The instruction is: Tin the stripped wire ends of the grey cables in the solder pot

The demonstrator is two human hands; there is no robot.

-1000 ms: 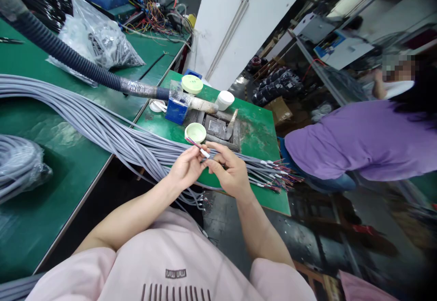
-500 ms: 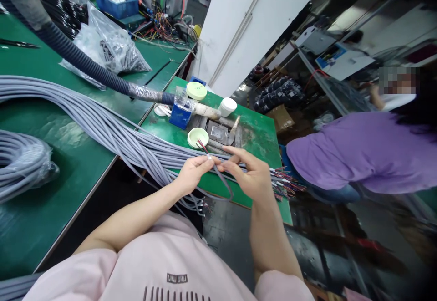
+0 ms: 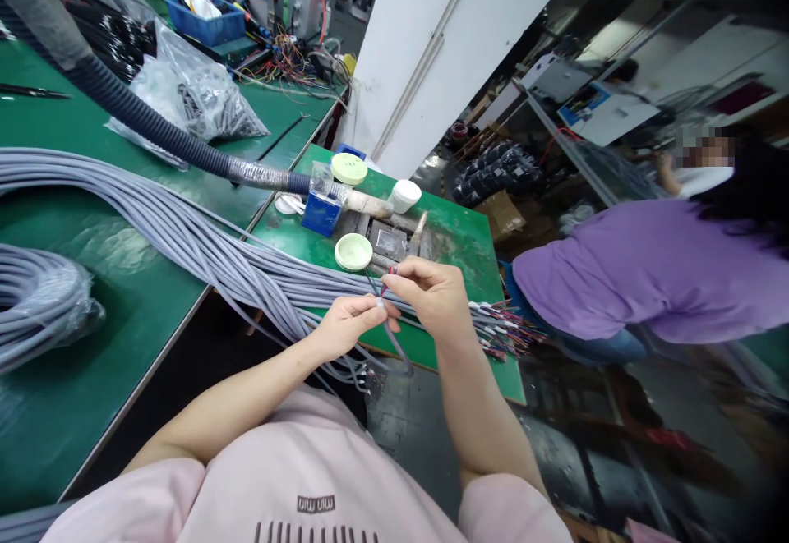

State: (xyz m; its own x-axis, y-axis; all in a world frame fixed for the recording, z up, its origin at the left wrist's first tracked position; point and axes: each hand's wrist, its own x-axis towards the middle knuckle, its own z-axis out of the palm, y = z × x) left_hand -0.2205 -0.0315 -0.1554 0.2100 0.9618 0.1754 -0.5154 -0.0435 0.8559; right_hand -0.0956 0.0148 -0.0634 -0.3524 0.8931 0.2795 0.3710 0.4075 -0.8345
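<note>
My left hand (image 3: 348,325) pinches a grey cable (image 3: 399,350) close to its stripped end, where a white band shows. From that end several thin coloured wires (image 3: 383,283) fan out. My right hand (image 3: 435,292) is closed on some of them, red and dark, between thumb and forefinger. A dark wire or two lean away toward the small pale-green dish (image 3: 353,253) just beyond my fingers. Beneath both hands runs a thick bundle of grey cables (image 3: 259,268), with its stripped wire ends (image 3: 509,328) at the right.
A corrugated hose (image 3: 148,120) crosses the bench to a nozzle beside a blue box (image 3: 321,213). A metal fixture (image 3: 391,241), a white jar (image 3: 405,195) and a pale-green lid (image 3: 349,168) stand beyond. At the right sits a person in purple (image 3: 629,272).
My right hand has moved from beside the cable up to its wires and taken hold of some. The wires, bunched before, are now spread apart. My left hand keeps its grip.
</note>
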